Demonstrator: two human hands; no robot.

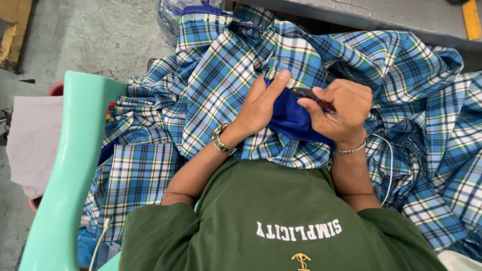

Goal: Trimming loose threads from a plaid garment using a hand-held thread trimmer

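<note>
Blue cloth point(291, 118) sits bunched between my hands on my lap, wrapped by the plaid fabric point(216, 75) that spills over the mint plastic chair arm point(75, 150) and toward the grey bench edge point(381, 20). My left hand point(258, 108) pinches the blue fold, thumb on top. My right hand point(341, 113) curls tight around small red-handled snips point(314, 98), whose blades are mostly hidden by my fingers.
</note>
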